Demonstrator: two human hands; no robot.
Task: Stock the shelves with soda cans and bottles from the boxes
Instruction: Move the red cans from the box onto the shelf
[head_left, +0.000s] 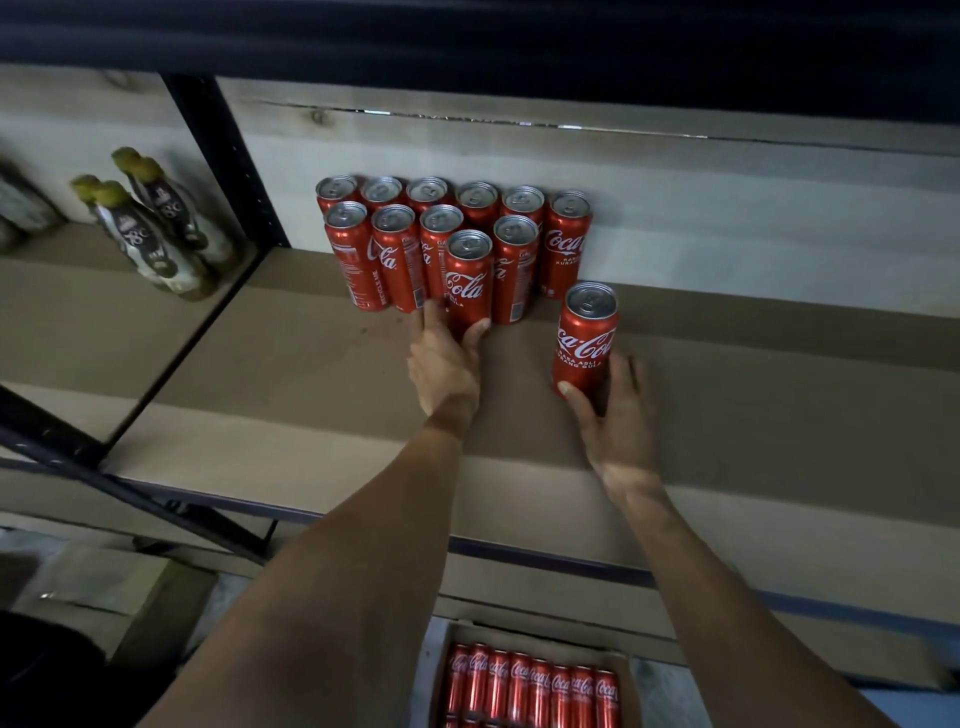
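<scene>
- Up on the shelf (291, 426), seen from the head camera, a block of red cola cans (395, 244) stands upright in two rows against the pale back panel (727, 208), tops showing silver.
- The left hand (445, 366) reaches to the front of that block and grips the base of one can (469, 283), fingers on its left side and thumb on its right. This can stands upright, slightly forward of the front row and touching the cans on either side of it.
- The right hand (621, 421) holds a second can (587, 338) low down, thumb across its left side, fingers wrapped behind on the right. That can stands upright on the shelf board, apart from the block, in front of the block's right end.
- Below the shelf edge, an open cardboard box (519, 635) holds a tight row of more red cans (530, 686), labels facing up.
- To the left, past a dark upright post (228, 156), a neighbouring shelf carries a few bottles (156, 234) with yellowish caps, blurred.
</scene>
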